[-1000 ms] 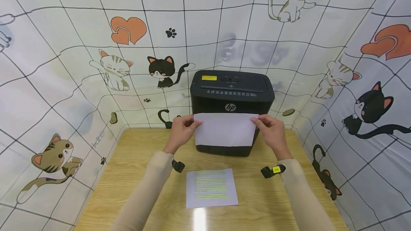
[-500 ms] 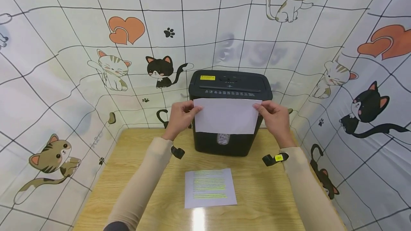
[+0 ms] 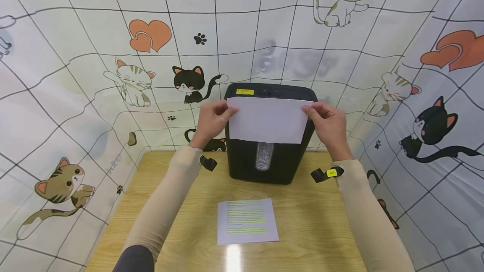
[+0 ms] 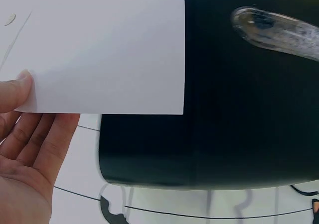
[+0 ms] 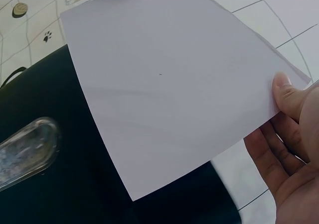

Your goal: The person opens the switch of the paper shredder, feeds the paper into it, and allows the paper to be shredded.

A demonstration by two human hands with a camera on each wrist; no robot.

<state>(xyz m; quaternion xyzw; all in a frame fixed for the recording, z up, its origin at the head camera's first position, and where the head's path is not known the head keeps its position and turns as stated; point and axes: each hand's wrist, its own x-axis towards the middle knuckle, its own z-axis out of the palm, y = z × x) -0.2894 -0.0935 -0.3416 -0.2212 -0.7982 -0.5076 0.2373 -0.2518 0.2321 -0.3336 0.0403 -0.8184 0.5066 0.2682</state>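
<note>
Left hand (image 3: 211, 121), right hand (image 3: 330, 128) pinched white sheet (image 3: 268, 120) near upper corners, thumbs in front, fingers (image 4: 56, 137) behind. Sheet hung on near side of shredder (image 3: 243, 163). Step seemed lining up for feeding; next move likely called for bottom edge level over shredder. Right wrist view showed tiny speck (image 5: 160, 74), unseen from head; only head view showed highlighted page (image 3: 247, 221) on desk (image 3: 306, 230).

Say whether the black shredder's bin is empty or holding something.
Not empty: pale shreds show behind the clear window on the shredder. Cannot tell how full it is.

Office-like corner — black paper shredder (image 3: 243, 163); wooden table (image 3: 310, 221); cat-print wall covering (image 3: 238, 32)
</note>
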